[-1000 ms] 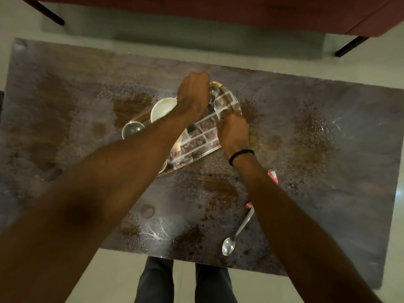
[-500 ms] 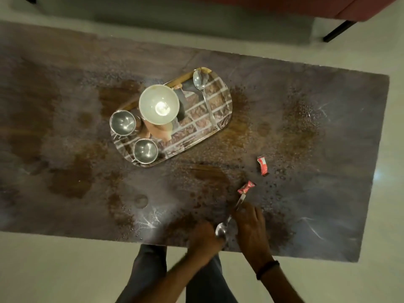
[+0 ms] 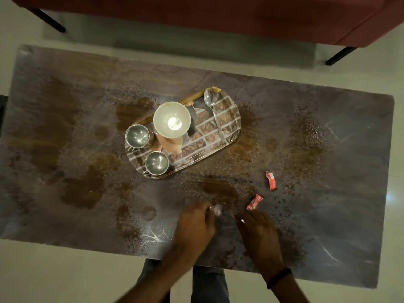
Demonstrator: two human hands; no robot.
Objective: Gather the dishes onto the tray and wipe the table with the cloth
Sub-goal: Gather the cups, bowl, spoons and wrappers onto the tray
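A brick-patterned tray (image 3: 229, 136) lies mid-table. It carries a white bowl (image 3: 172, 122), two steel cups (image 3: 137, 136) (image 3: 156, 162) and a steel spoon (image 3: 213, 110). Near the table's front edge my left hand (image 3: 194, 224) grips a second spoon (image 3: 216, 209) at its bowl end. My right hand (image 3: 258, 228) pinches the handle tip. The spoon's middle is blurred and dark. No cloth is in view.
Two red candy wrappers (image 3: 271, 181) (image 3: 254, 202) lie right of my hands. The table (image 3: 65, 127) is covered in brown stains and droplets. A red sofa (image 3: 218, 14) on black legs stands behind it. My legs are at the front edge.
Both hands left the tray, where a spoon now lies, and came to the front edge. They took hold of the second spoon and shifted it left, away from the wrappers.
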